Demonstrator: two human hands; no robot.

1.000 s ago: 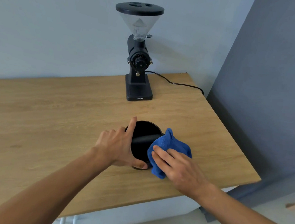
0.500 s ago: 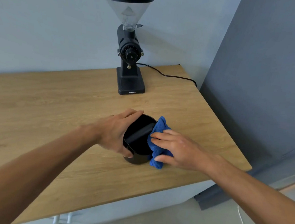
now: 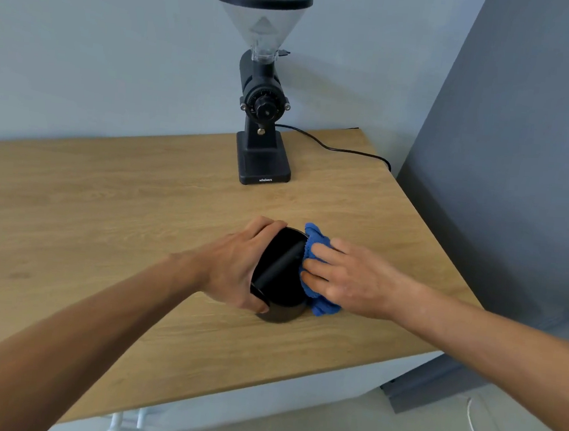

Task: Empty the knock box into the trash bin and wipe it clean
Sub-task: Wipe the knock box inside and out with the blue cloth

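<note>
The round black knock box (image 3: 279,280) stands on the wooden table (image 3: 103,220), near its front right corner, with its knock bar running across the opening. My left hand (image 3: 237,262) grips the box's left side, thumb at the near rim, fingers over the far rim. My right hand (image 3: 346,279) presses a blue cloth (image 3: 323,306) against the box's right side. Part of the cloth sticks out above and below my fingers. No trash bin is in view.
A black coffee grinder (image 3: 263,110) with a clear hopper stands at the back of the table, and its cable (image 3: 344,149) trails off to the right. A grey wall panel (image 3: 521,167) rises right of the table. Light floor lies below the table's front edge.
My right hand with the cloth has slid along the box's right side, toward the far rim. My left hand has turned round the box, and the knock bar now points more steeply away from me.
</note>
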